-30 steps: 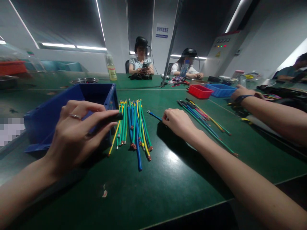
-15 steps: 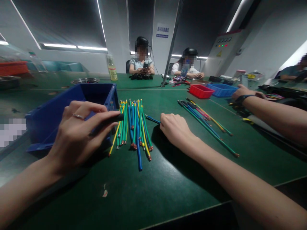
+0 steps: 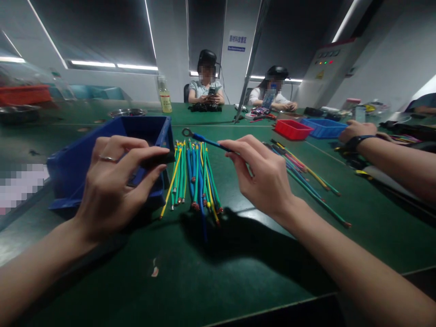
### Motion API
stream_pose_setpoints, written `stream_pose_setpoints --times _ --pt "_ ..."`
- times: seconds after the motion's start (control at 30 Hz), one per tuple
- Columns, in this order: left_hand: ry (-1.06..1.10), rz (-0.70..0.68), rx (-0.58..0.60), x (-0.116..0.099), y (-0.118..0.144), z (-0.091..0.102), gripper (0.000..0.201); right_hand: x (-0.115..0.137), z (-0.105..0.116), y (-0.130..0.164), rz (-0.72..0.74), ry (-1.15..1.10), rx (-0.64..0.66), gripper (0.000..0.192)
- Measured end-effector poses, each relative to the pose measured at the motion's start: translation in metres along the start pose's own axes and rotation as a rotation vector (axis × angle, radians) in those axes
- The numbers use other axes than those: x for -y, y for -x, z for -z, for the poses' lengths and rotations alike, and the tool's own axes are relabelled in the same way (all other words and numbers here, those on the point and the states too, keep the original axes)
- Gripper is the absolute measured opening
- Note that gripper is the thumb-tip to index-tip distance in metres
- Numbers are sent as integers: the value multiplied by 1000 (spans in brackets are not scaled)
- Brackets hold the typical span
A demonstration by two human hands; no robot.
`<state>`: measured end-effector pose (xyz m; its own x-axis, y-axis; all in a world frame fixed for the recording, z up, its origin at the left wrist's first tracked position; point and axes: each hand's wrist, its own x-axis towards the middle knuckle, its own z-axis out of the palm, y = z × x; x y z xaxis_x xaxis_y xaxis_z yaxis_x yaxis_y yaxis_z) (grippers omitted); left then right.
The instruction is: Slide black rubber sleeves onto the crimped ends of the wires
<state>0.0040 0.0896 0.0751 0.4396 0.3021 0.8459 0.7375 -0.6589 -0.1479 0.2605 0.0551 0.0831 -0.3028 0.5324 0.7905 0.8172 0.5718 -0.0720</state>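
Note:
Between the thumb and fingers of my left hand (image 3: 112,186) is a short black sleeve (image 3: 158,160), partly hidden by the fingers. My right hand (image 3: 264,175) pinches a blue cable (image 3: 209,141) above the table; a metal ring terminal (image 3: 186,132) at its tip points left. Under and between the two hands lies a bunch of green, blue and yellow cables (image 3: 195,179), several with bare copper ends toward me. To the right of my right hand lie more cables (image 3: 306,181), fanned out, some with black pieces at their far ends.
A blue bin (image 3: 78,170) stands beside my left hand. Farther back are a red tray (image 3: 293,131), a blue tray (image 3: 322,129) and a bottle (image 3: 165,97). A co-worker's arm (image 3: 402,150) reaches in at right. Two people sit across the green table (image 3: 238,277).
My right hand has lifted the blue cable off the table, and its ring terminal now shows near the black sleeve. My left hand keeps hold of the sleeve, almost unmoved.

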Motion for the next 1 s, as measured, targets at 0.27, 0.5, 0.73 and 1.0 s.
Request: stream_pose_setpoints --times 0.27,0.5,0.73,1.0 --pt "-4 6 8 2 1 1 29 -8 -5 3 102 130 218 43" --pt "7 -13 76 -1 1 5 35 -5 -3 4 112 228 220 45" --pt "5 -36 76 -2 0 6 35 -8 -4 5 135 256 180 42" --pt "41 -54 114 -5 2 8 34 3 -5 4 194 192 109 21"
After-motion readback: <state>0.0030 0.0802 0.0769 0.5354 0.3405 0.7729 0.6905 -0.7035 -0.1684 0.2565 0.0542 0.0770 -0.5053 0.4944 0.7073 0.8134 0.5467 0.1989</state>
